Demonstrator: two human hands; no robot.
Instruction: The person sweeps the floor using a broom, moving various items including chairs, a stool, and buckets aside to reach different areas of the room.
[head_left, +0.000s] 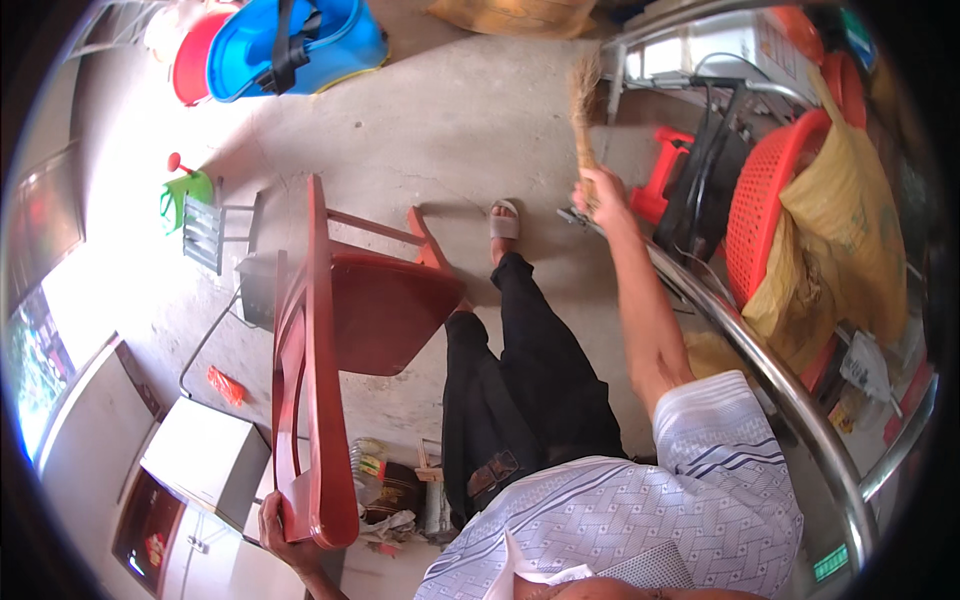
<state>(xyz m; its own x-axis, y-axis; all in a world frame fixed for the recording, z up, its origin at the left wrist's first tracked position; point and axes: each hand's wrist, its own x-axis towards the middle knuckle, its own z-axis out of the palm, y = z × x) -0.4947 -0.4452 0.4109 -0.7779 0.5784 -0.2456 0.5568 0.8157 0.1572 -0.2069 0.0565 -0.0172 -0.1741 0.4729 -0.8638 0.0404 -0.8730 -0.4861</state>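
My left hand (285, 532) grips the top rail of a reddish-brown wooden chair (397, 307) at the lower left. The chair's seat is close beside my leg, its slatted back runs down toward me, and I cannot tell whether all its legs touch the floor. Held out ahead on the right, my right hand (602, 196) closes around the bound handle of a short straw broom (583, 112). The broom's bristles point away from me. Just below that hand is the end of a curved metal tube rail (739, 322).
A blue plastic tub (300, 64) with black straps stands beside a red bucket (196, 64). Leftward are a green watering can (191, 195), a small slatted chair (204, 234) and a red plastic bag (226, 385). Crowding the right are a red basket (757, 199) and a yellow sack (855, 217).
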